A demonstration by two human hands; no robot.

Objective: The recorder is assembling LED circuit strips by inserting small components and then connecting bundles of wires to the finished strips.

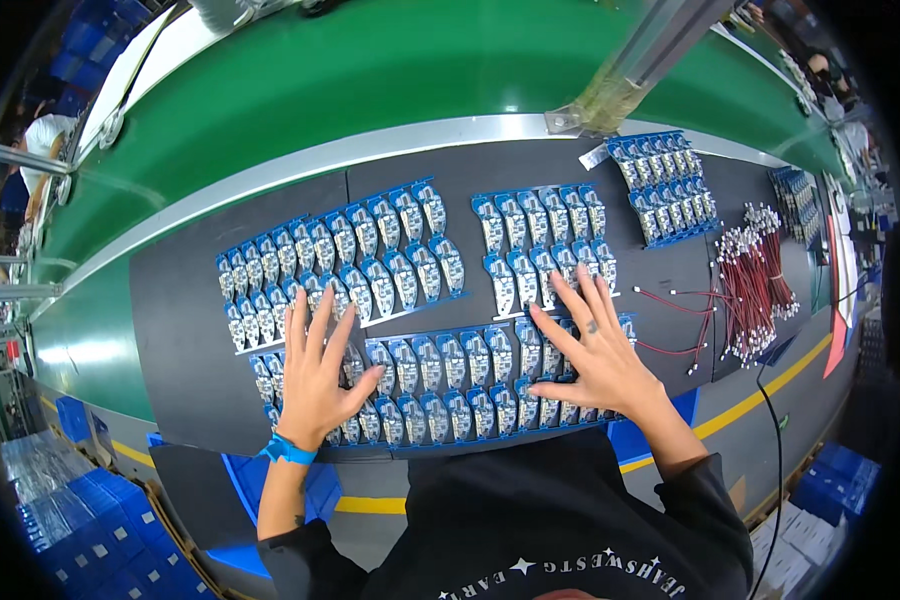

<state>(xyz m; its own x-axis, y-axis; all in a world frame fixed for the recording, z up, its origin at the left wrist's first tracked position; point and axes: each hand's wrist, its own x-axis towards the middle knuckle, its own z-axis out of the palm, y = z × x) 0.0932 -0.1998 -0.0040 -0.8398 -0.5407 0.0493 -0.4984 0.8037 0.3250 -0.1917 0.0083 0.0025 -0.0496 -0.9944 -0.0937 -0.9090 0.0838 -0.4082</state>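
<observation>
Blue circuit board panels lie in rows on a dark mat, each made up of small curved boards. My left hand, with a blue band on its wrist, rests fingers spread over the left part of the near panels. Its fingertips reach the lower edge of the far left panel. Over the right part of the near row lies my right hand, fingers apart, its tips on the lower boards of the far middle panel. Neither hand grips anything; both cover some boards.
Stacked board panels stand at the far right, beside a bundle of red-and-black wires with white connectors. More boards lie beyond. A metal post rises behind the mat. Blue bins are at the lower left; a black cable hangs at right.
</observation>
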